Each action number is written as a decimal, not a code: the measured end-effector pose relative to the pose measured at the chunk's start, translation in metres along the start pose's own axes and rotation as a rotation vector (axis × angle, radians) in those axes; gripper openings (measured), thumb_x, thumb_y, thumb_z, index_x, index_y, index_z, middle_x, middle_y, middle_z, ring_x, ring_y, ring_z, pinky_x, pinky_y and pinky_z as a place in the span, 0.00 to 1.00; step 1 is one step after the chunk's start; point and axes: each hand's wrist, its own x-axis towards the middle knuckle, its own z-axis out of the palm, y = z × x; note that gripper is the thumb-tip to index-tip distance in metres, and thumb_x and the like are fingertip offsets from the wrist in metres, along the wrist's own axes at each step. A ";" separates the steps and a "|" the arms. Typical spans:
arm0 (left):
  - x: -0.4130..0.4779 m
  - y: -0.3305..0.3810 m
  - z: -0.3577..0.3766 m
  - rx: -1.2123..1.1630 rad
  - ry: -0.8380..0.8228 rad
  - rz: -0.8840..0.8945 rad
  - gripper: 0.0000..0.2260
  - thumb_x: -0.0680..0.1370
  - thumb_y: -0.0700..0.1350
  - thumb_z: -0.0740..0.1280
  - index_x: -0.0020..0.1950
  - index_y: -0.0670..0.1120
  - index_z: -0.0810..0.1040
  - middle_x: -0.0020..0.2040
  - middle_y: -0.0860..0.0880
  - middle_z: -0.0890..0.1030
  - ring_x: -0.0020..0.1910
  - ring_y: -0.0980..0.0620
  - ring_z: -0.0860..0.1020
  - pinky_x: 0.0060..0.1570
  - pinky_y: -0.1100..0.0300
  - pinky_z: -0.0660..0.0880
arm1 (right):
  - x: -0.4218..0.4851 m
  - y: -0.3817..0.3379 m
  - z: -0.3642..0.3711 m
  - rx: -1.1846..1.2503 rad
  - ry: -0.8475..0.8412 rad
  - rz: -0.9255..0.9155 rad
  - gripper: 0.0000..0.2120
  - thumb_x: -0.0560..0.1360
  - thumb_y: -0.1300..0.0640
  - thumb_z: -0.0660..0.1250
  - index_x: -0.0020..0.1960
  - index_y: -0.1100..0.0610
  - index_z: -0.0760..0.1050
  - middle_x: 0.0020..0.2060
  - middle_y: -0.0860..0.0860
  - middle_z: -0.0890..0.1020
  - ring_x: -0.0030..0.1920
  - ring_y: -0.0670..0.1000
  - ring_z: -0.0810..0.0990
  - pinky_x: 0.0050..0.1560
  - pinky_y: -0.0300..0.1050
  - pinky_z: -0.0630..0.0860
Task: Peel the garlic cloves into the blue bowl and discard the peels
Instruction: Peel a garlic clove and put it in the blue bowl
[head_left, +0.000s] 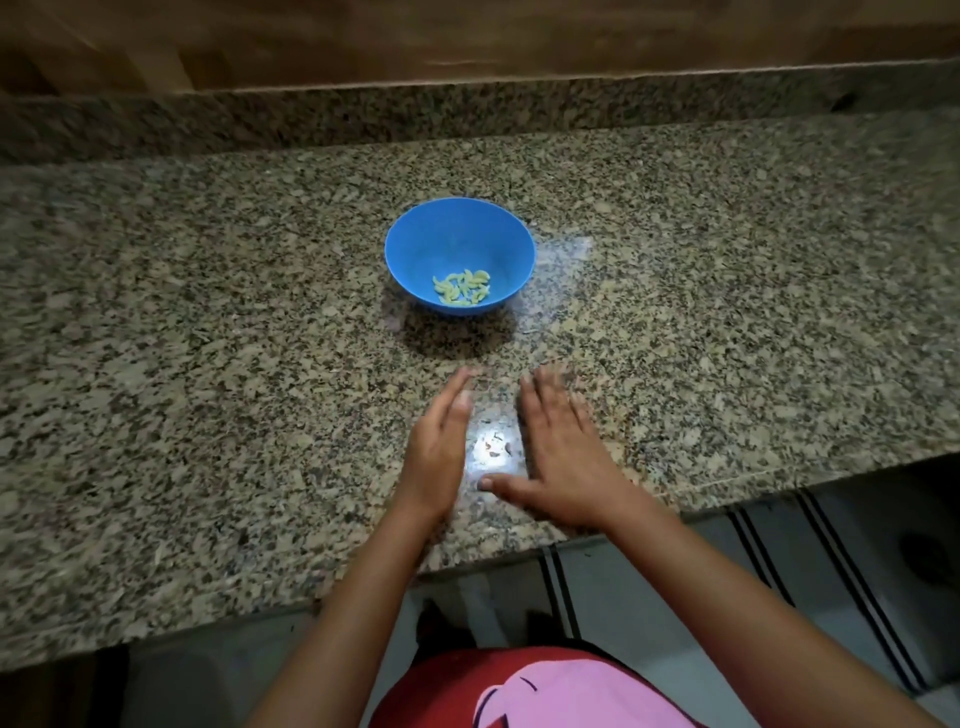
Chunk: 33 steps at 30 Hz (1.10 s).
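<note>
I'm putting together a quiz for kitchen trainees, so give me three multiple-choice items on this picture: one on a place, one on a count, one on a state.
1. Where do the peeled garlic cloves lie?
A. on a plate
B. in the blue bowl
C. in a fist

2. How many bowls stand on the granite counter?
A. one
B. two
C. three

3. How are the left hand and right hand held?
A. both fisted
B. both open, fingers straight
C. each pinching a clove

Answers:
1 B: the pale cloves lie at the bottom of the bowl.
2 A: the blue bowl is the only bowl in view.
3 B: the hands flank the peel scraps with their fingers extended and hold nothing.
</note>
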 end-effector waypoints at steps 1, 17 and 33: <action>-0.001 -0.001 0.001 -0.094 0.066 -0.020 0.18 0.80 0.50 0.56 0.70 0.49 0.66 0.70 0.50 0.69 0.70 0.56 0.66 0.68 0.63 0.62 | 0.002 -0.002 0.004 -0.027 0.014 -0.003 0.52 0.67 0.24 0.45 0.71 0.56 0.23 0.70 0.54 0.24 0.71 0.52 0.26 0.72 0.50 0.31; -0.028 0.019 0.046 -0.845 0.626 -0.229 0.20 0.83 0.48 0.49 0.68 0.38 0.69 0.67 0.41 0.73 0.67 0.47 0.71 0.69 0.55 0.65 | 0.000 0.013 0.009 0.167 0.207 -0.500 0.18 0.76 0.61 0.61 0.64 0.64 0.73 0.62 0.62 0.76 0.63 0.62 0.72 0.64 0.53 0.69; -0.042 0.028 0.074 -1.256 0.559 -0.376 0.19 0.83 0.50 0.51 0.56 0.39 0.76 0.47 0.41 0.80 0.37 0.51 0.81 0.35 0.61 0.78 | -0.018 0.003 -0.050 0.607 -0.146 -0.396 0.13 0.77 0.64 0.63 0.60 0.56 0.79 0.57 0.51 0.81 0.55 0.48 0.80 0.59 0.47 0.76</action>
